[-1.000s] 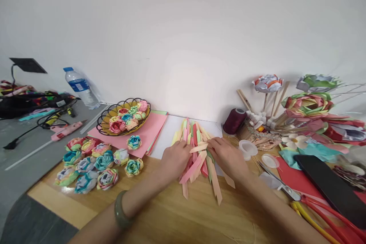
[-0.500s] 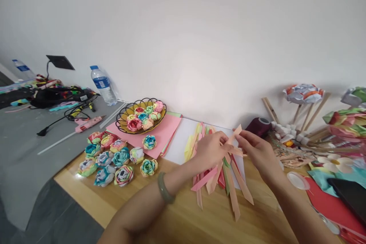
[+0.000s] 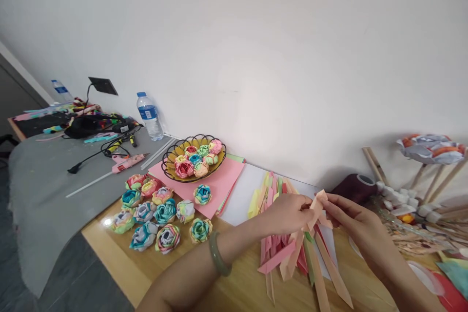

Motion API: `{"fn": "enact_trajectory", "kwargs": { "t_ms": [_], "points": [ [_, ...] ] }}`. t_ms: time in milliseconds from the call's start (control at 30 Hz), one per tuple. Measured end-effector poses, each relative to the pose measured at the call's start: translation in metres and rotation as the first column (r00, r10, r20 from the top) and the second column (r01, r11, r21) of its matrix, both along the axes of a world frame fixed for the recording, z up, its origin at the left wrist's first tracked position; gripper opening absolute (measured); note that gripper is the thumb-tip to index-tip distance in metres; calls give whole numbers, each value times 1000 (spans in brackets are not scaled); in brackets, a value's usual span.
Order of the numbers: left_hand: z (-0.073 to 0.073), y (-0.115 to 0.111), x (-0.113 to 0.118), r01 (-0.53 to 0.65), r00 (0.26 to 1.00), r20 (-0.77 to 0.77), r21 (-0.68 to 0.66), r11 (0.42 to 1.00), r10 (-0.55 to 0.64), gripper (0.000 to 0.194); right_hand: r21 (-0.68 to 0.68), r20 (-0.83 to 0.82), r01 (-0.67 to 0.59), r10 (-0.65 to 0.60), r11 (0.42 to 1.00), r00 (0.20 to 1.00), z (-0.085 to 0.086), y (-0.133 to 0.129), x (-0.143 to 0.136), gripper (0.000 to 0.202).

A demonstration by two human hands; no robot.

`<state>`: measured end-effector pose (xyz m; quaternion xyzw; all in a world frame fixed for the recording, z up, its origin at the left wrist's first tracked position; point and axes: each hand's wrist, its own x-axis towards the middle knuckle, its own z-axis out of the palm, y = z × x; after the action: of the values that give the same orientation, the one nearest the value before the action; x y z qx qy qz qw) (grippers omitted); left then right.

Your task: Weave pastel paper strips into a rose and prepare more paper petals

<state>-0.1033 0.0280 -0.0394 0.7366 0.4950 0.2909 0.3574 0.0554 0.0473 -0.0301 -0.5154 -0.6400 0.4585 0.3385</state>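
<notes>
A peach paper strip (image 3: 315, 212) is pinched between my two hands above a pile of paper strips. My left hand (image 3: 288, 215), with a green bangle (image 3: 219, 254) at the wrist, grips it from the left, thumb and fingers pressed together. At its upper end the fingertips of my right hand (image 3: 356, 219) close on the same strip. Under both hands the pile of strips (image 3: 272, 253), pink, yellow, green and peach, fans toward the near edge over a white sheet (image 3: 239, 190). My fingers partly cover the held strip.
Rolled paper flowers (image 3: 165, 212) cluster at the left, more in a woven basket (image 3: 170, 163) on pink paper (image 3: 219, 195). Beyond lie a glue gun (image 3: 127, 162) and a water bottle (image 3: 149, 117). A dark thread cone (image 3: 353, 189) and wooden sticks (image 3: 373, 165) stand right.
The camera has turned left, so everything sits further right and lower in view. Both hands still hold the peach strip, whose upper end now looks more bent over at my right fingertips.
</notes>
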Motion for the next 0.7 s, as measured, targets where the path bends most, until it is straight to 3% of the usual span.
{"fn": "enact_trajectory", "kwargs": {
  "t_ms": [100, 267, 400, 600, 700],
  "points": [
    [-1, -3, -1, -10, 997, -76, 45, 999, 13, 32, 29, 76, -4, 1, 1000, 997, -4, 1, 1, 34],
    [0, -12, 4, -16, 957, -281, 191, 981, 71, 23, 70, 169, -17, 5, 997, 986, -13, 4, -1, 27],
    [4, -18, 6, 33, 895, -433, 312, 949, 111, 28, -17, 5, 34, -34, 999, 999, -14, 4, -2, 30],
    [0, -18, 8, 68, 908, -405, 387, 920, 103, 31, -190, -285, 8, -63, 982, 956, -14, 7, 3, 22],
    [-2, -14, 7, 50, 938, -335, 384, 922, 88, 41, -200, -288, 3, -62, 980, 955, -12, 7, 5, 20]
  ]
}}
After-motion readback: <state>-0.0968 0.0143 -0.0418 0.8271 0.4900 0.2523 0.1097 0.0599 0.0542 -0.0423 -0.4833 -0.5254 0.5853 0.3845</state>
